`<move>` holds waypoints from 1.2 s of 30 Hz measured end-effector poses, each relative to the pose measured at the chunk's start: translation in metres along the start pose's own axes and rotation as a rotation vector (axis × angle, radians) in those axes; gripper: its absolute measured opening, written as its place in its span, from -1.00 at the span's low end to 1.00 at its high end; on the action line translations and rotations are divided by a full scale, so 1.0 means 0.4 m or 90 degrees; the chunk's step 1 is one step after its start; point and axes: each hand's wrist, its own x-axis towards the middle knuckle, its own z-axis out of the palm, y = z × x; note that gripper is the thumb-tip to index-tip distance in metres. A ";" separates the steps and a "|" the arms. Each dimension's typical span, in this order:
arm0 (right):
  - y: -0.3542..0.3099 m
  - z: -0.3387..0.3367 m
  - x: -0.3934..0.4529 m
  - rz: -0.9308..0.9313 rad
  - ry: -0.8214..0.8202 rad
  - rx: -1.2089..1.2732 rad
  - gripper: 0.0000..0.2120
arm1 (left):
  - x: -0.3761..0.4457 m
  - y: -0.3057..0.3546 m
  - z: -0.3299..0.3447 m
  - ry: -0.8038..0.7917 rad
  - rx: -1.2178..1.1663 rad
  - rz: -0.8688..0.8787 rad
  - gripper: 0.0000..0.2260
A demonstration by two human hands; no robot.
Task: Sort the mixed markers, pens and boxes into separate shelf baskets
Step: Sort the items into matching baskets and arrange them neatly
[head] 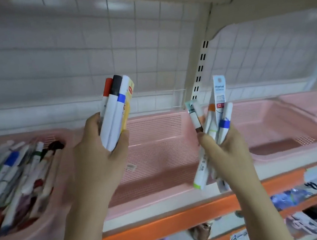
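Both forearms rise from the bottom edge, their elbows cut off by the frame. Above the middle basket's front rim, the left hand curls its fingers and thumb round a tight bundle held upright: white marker barrels, one with a red cap, one with a black cap, one with a blue band, and a yellow-sided box behind them. How many pieces the bundle holds is hidden, since their lower ends sit inside the palm. To the right of that same basket's right wall, the right hand grips a looser fan of pens, thumb pressed across the front. A tall white and blue packet stands highest in the fan; a blue-banded marker, an orange-topped one and a brown-banded one lean outward, and a white pen with a green end hangs down below the hand. The print on them is too blurred to read.

Left of the middle basket, a pink basket is heaped with mixed markers, smeared by motion and partly cut off at the frame's left edge. Right of the middle basket sits another pink basket; its far end runs out of view. Below the middle basket runs an orange shelf edge, and under it lie blurred goods I cannot identify. Behind the middle basket stands a white wire grid.
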 end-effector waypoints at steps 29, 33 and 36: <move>0.471 -0.593 0.465 -0.013 -0.149 -0.015 -0.86 | -0.120 0.444 0.800 -0.075 -0.001 -0.038 -0.67; 0.470 -0.534 0.501 0.039 -0.306 -0.089 -0.81 | -0.112 0.442 0.765 -0.001 -0.005 -0.092 -0.77; 0.448 -0.461 0.508 0.085 -0.428 -0.104 -0.79 | -0.101 0.439 0.720 0.052 0.012 -0.111 -0.78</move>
